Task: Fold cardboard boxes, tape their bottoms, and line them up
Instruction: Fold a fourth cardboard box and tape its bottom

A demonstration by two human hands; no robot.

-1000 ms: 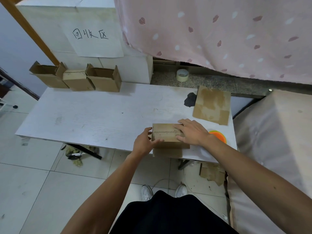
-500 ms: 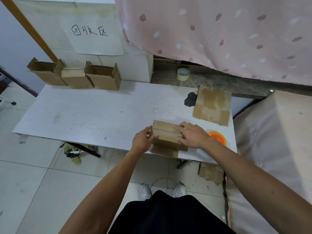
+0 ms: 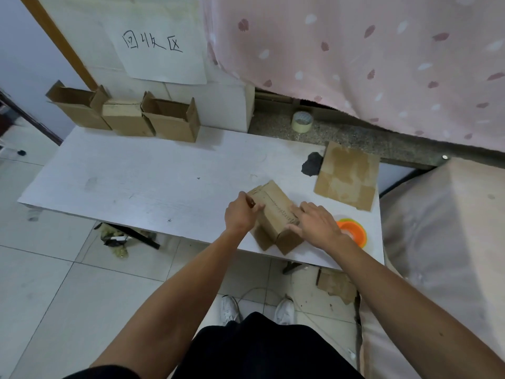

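Box at 5 o'clock edge of table, bottom seam apparently taped: left hand grips 9 o'clock end, fingers curled; right hand presses seam, fingers straight. Three boxes lined up at 10 o'clock; flat blank at 2 o'clock awaits folding.
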